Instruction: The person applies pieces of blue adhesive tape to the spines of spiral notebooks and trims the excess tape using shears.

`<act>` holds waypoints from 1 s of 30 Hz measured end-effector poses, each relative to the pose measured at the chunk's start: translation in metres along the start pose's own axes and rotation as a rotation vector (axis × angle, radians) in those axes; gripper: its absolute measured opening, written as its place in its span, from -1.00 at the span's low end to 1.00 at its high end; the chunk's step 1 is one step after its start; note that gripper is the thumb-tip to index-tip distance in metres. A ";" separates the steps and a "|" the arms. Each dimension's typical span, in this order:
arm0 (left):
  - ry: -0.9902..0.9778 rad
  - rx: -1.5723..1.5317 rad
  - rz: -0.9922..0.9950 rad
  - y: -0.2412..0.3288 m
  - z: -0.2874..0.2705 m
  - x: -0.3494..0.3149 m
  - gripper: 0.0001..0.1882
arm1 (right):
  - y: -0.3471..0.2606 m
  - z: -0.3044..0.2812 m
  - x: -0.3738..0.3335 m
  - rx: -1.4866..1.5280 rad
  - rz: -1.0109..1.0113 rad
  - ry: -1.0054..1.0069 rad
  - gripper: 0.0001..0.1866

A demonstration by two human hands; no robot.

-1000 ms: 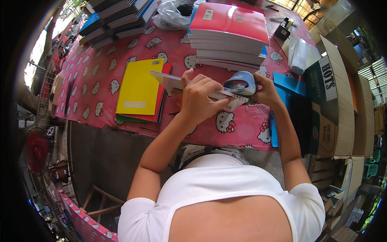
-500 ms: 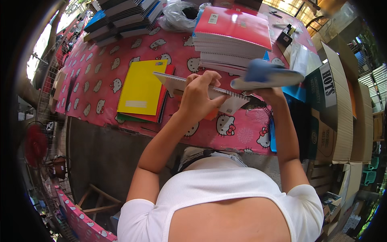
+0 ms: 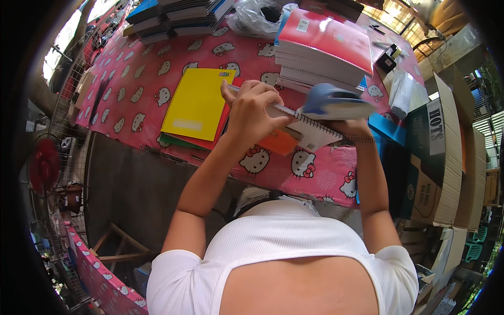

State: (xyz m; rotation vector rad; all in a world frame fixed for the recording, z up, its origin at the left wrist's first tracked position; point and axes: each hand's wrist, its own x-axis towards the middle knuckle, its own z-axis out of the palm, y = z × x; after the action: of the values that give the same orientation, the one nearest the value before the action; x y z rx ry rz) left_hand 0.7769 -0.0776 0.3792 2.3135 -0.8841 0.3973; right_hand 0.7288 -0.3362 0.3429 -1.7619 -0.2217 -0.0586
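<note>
My left hand [image 3: 252, 111] grips a notebook [image 3: 315, 135] with its bound edge up, tilted over the table. A dark spiral coil [image 3: 328, 129] runs along that edge and sticks out past its right end, near my right wrist. My right hand [image 3: 353, 127] is closed around an oblong blue-and-white thing [image 3: 338, 103], held just above the coil; motion smears it, so its kind is unclear. An orange sheet or cover [image 3: 280, 143] shows below the notebook. Left of my left hand lies a yellow spiral notebook [image 3: 199, 104] on top of red and green ones.
A tall stack of red-covered notebooks [image 3: 326, 44] stands behind my hands. Farther left are dark stacked books [image 3: 178, 18] and a clear plastic bag [image 3: 254, 18]. An open cardboard box [image 3: 438, 157] stands at the right. Pink patterned cloth [image 3: 131, 102] covers the table.
The view has shifted slightly, so table things appear farther right. The coil now reaches farther past the notebook's right end. The blue-and-white thing has moved lower relative to the red stack.
</note>
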 end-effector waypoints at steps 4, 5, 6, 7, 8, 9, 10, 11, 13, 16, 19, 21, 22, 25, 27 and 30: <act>0.062 0.019 -0.005 -0.012 -0.005 -0.003 -0.68 | -0.009 0.004 0.006 0.337 0.103 -0.038 -0.36; 0.052 0.025 -0.028 -0.015 -0.005 -0.003 -0.67 | -0.010 0.004 0.005 0.646 0.133 -0.063 -0.35; 0.041 0.030 -0.052 -0.018 -0.006 -0.003 -0.66 | -0.012 0.004 0.008 0.097 0.030 -0.026 -0.34; 0.048 0.027 -0.041 -0.020 -0.006 -0.003 -0.66 | -0.012 0.008 0.013 -0.040 0.047 -0.018 -0.35; 0.056 0.024 -0.030 -0.021 -0.007 -0.002 -0.66 | -0.011 0.012 0.019 -0.178 0.064 -0.010 -0.36; 0.063 0.022 -0.019 -0.022 -0.008 -0.001 -0.65 | -0.010 0.015 0.023 -0.315 0.080 -0.002 -0.37; 0.055 -0.005 -0.036 -0.025 -0.008 -0.002 -0.65 | -0.015 0.018 0.017 0.164 0.162 0.090 -0.35; 0.046 -0.032 -0.052 -0.029 -0.008 -0.004 -0.64 | -0.017 0.019 0.018 0.122 0.069 0.051 -0.36; 0.018 -0.086 -0.072 -0.031 -0.009 -0.003 -0.63 | -0.013 0.021 0.026 -0.101 0.026 -0.051 -0.36; 0.010 -0.146 -0.071 -0.029 -0.013 0.002 -0.63 | -0.009 0.022 0.034 -0.117 -0.030 -0.045 -0.37; 0.075 -0.190 -0.078 -0.033 -0.011 0.000 -0.62 | -0.024 0.023 0.042 0.287 -0.085 -0.184 -0.36; 0.058 -0.253 -0.113 -0.037 -0.012 0.006 -0.60 | -0.031 0.017 0.052 -0.098 -0.009 -0.238 -0.35; 0.102 -0.254 -0.072 -0.041 -0.011 0.005 -0.61 | -0.031 0.023 0.061 -0.332 0.094 -0.113 -0.38; 0.177 -0.256 0.016 -0.052 -0.010 0.002 -0.65 | -0.035 0.029 0.045 0.171 -0.038 -0.147 -0.41; 0.149 -0.260 0.028 -0.051 -0.013 0.003 -0.67 | -0.023 0.028 0.056 0.010 0.026 -0.164 -0.41; 0.134 -0.234 0.087 -0.058 -0.015 0.003 -0.67 | 0.004 0.021 0.059 -0.242 0.054 -0.103 -0.41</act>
State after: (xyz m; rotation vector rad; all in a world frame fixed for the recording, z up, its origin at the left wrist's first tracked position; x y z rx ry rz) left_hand 0.8179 -0.0358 0.3663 2.0160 -0.9160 0.4544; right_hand 0.7853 -0.3102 0.3440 -2.0137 -0.2501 0.0465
